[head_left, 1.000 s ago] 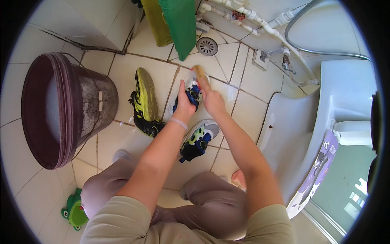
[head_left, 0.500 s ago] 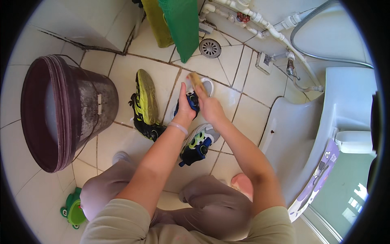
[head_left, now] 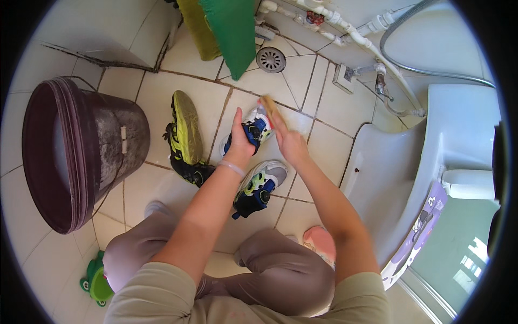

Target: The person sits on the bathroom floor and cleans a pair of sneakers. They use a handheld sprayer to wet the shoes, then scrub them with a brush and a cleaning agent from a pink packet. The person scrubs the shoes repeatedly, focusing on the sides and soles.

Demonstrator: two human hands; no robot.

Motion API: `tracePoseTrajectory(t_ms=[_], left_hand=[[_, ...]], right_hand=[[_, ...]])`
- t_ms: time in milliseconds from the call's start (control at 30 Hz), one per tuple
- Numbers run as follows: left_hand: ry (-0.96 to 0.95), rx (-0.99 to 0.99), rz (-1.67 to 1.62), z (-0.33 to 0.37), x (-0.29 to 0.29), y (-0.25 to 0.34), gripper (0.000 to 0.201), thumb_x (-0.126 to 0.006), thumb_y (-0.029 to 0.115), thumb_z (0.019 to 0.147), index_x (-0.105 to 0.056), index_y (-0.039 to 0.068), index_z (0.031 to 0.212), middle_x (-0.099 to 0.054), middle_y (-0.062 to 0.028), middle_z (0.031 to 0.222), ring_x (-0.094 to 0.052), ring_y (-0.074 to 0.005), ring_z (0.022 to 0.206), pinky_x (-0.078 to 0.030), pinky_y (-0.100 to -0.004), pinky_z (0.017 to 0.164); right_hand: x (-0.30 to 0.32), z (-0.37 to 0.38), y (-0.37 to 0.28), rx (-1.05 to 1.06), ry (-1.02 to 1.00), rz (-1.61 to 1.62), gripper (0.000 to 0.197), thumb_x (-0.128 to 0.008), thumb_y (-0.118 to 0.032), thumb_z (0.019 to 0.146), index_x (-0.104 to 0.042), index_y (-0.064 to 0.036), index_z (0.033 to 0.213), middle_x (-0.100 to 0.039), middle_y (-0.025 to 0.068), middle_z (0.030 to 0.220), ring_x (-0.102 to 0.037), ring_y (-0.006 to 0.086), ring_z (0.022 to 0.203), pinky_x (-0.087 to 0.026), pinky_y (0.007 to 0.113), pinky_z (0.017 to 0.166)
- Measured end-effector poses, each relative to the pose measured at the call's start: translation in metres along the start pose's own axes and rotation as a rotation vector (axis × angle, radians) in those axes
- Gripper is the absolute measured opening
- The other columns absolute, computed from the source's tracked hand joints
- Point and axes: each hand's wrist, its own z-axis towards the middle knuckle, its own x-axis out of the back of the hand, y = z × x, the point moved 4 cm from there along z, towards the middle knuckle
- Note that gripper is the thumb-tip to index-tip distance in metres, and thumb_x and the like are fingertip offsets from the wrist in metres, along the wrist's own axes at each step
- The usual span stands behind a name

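Toward the middle of the tiled floor [head_left: 298,218], one pair of hands, yours, at work on one shoe.

Item, left hand [head_left: 244,142]: half open, thumb raised apart, palm set against the ankle end of the held shoe [head_left: 258,128] and grasping it. A pale band circles your wrist.

Item, right hand [head_left: 292,146]: fingers closed round a tan brush [head_left: 271,109], which slants across the far side of the same shoe.

Hard to make out: your left fingers, lost behind the shoe; the brush's bristles; a red patch where brush and shoe meet, whose owner you cannot tell. Your right fingertips are blurred.

Held shoe: white and blue with dark parts and a round black dial, toe pointing to the floor's drain edge.

Matching shoe [head_left: 263,186]: nearer your knees, grey toe, white, lime and blue panels, black heel.

Toward the floor's left edge: one yellow-green shoe [head_left: 186,129] on its side, sole showing; against it a black shoe [head_left: 195,171], partly covered by your forearm; beyond, a maroon bucket [head_left: 125,141], its contents only partly visible.
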Motion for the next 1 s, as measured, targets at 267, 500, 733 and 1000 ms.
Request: tracePoseTrajectory(t_ms=[267,500,733,1000], left_hand=[[0.028,-0.024,-0.027,0.006,0.011,0.007,0.058,-0.050,0.051,0.082,-0.053,0.003,0.113,-0.060,-0.0107,0.108,-0.059,-0.0239,0.095,-0.045,-0.0361,0.088],[0.038,-0.011,-0.046,0.012,0.014,0.001,0.050,-0.050,0.044,0.082,-0.054,0.003,0.111,-0.061,-0.0101,0.103,-0.059,-0.0240,0.092,-0.046,-0.0352,0.086],[0.100,-0.086,0.097,0.024,0.025,0.003,0.048,-0.050,0.048,0.083,-0.056,0.008,0.110,-0.061,-0.0103,0.102,-0.058,-0.0232,0.093,-0.047,-0.0337,0.085],[0.042,0.042,-0.002,0.003,0.012,0.009,0.066,-0.043,0.068,0.078,-0.054,0.010,0.109,-0.059,-0.0098,0.102,-0.057,-0.0243,0.094,-0.045,-0.0386,0.088]], right_hand=[[-0.025,-0.044,-0.026,0.089,0.003,0.277,0.054,-0.049,-0.020,0.088,-0.028,-0.0253,0.137,-0.059,0.0239,0.069,-0.060,0.0383,0.061,-0.048,0.048,0.058],[-0.018,0.009,-0.019,-0.064,0.213,0.338,0.054,-0.050,-0.018,0.087,-0.030,-0.0234,0.137,-0.057,0.0233,0.064,-0.059,0.0396,0.062,-0.048,0.047,0.057],[-0.007,-0.006,-0.037,0.092,-0.043,0.347,0.049,-0.048,-0.016,0.088,-0.035,-0.0197,0.135,-0.062,0.0223,0.085,-0.059,0.0423,0.072,-0.048,0.047,0.066],[0.006,-0.034,-0.030,0.153,-0.172,0.535,0.048,-0.047,-0.018,0.088,-0.036,-0.0227,0.135,-0.062,0.0236,0.082,-0.060,0.0399,0.072,-0.049,0.042,0.069]])
